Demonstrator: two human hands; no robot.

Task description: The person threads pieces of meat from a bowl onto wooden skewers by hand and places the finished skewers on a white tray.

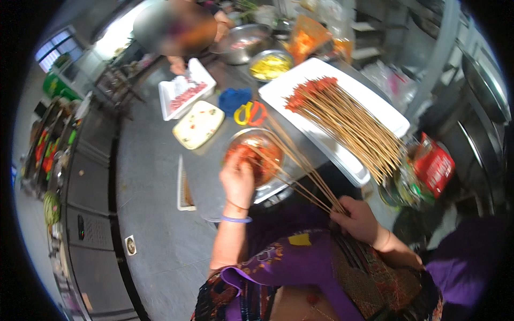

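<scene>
My left hand (237,176) reaches into a metal bowl (277,192) of red, sauce-coated meat (267,162). Its fingers are curled around a piece at the tip of a thin skewer, with the exact grip partly hidden. Several bare bamboo skewers (307,166) fan out from my right hand (357,218), which grips their lower ends in front of my purple apron. Right of the bowl, a white tray (381,106) bears a big pile of bamboo skewers (349,128) with red meat on their far ends.
Beyond the bowl lie orange-and-yellow-handled scissors (251,113) and a blue cloth (235,101). A cream lidded tray (198,124) and a white container of raw meat (186,96) stand left. Behind are a bowl of yellow food (271,66) and another person's hand (176,66).
</scene>
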